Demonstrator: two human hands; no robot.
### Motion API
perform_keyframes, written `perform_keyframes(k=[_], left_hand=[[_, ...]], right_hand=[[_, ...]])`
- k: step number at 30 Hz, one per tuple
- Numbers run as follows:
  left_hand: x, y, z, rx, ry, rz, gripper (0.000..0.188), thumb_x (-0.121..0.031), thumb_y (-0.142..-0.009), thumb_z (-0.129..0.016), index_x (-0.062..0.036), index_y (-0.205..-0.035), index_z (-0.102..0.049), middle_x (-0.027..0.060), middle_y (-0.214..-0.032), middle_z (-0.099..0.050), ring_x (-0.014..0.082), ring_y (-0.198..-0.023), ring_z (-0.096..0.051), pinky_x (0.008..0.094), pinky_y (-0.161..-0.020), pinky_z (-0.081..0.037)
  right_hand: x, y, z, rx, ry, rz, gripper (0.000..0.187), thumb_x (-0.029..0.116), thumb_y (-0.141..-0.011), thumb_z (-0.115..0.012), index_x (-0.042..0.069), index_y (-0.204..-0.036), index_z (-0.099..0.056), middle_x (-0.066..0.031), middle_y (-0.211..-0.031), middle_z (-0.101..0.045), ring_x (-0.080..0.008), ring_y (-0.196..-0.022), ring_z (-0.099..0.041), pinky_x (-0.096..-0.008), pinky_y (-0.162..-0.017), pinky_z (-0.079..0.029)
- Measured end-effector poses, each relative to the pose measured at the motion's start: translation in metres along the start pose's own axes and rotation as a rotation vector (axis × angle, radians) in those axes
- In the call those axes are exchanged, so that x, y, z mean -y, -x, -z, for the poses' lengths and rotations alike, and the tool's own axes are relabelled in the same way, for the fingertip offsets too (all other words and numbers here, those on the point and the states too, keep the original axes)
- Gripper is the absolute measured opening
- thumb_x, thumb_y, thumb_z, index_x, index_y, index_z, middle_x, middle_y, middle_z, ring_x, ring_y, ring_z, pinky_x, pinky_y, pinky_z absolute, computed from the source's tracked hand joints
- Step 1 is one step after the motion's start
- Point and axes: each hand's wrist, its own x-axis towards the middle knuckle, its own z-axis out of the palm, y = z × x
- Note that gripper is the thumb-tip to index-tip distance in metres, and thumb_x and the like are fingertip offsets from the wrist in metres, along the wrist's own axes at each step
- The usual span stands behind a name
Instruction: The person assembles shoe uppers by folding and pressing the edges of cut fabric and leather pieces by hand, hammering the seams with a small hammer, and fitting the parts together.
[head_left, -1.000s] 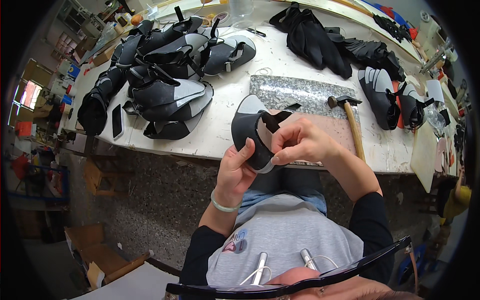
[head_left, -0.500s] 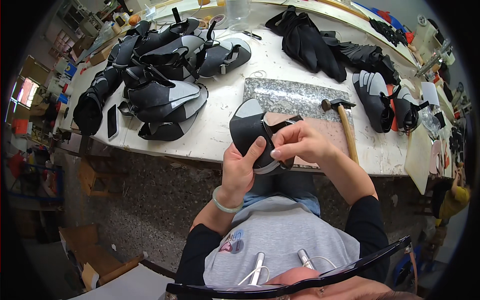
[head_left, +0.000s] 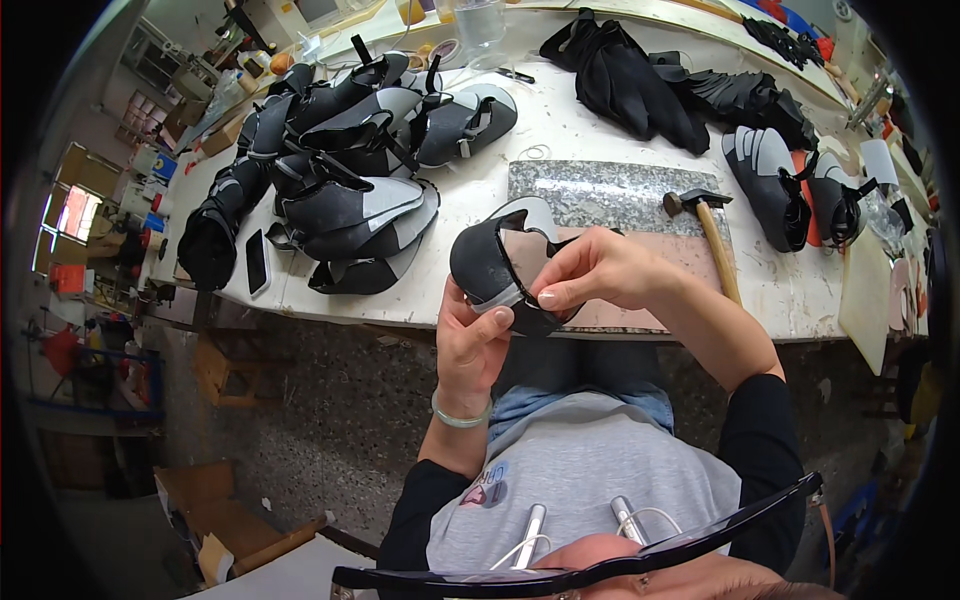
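A black and grey shoe upper (head_left: 476, 262) is held up over the near edge of the table, tilted so that part of its inside shows. My left hand (head_left: 470, 345) grips its lower left side, thumb in front beside a pale grey strip and fingers behind. My right hand (head_left: 610, 272) pinches at the edge of the upper's opening with thumb and forefinger. Whatever small bit lies between those fingertips is too small to make out. Behind the upper, a mottled metal plate (head_left: 600, 195) lies on the table, with a pinkish board (head_left: 640, 262) nearer me.
A wooden-handled hammer (head_left: 716, 245) rests across the plate's right side. Stacked grey-black uppers (head_left: 350, 205) fill the left, beside a phone (head_left: 258, 264). Black fabric pieces (head_left: 625, 85) lie at the back. More uppers (head_left: 768, 190) stand at the right. A wooden stool (head_left: 225, 365) is below.
The shoe upper has turned in my hands, showing more of its inside. My left thumb has slid lower on it. My right fingers still pinch near its edge. The whole view has shifted slightly.
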Motion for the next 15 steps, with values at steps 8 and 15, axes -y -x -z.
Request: perform_keyframes(k=[8, 15], left_hand=[[0.005, 0.004, 0.009, 0.073, -0.011, -0.022, 0.063, 0.001, -0.079, -0.061, -0.0032, -0.136, -0.035, 0.016, -0.126, -0.052, 0.0287, -0.116, -0.054, 0.0424, -0.101, -0.044], [0.0, 0.01, 0.004, 0.014, 0.059, -0.046, 0.064, -0.013, -0.086, -0.062, -0.0033, -0.14, -0.03, 0.0165, -0.132, -0.048, 0.028, -0.123, -0.048, 0.0441, -0.105, -0.04]], right_hand=[[-0.005, -0.007, -0.006, -0.023, 0.142, 0.086, 0.02, 0.02, -0.085, -0.07, 0.001, -0.085, -0.069, -0.0006, -0.075, -0.065, -0.0046, -0.068, -0.057, -0.0198, -0.062, -0.046], [0.002, -0.006, -0.008, -0.047, 0.449, 0.318, 0.024, 0.023, -0.086, -0.068, 0.0, -0.095, -0.069, -0.0043, -0.081, -0.067, -0.0096, -0.073, -0.06, -0.0254, -0.065, -0.046]])
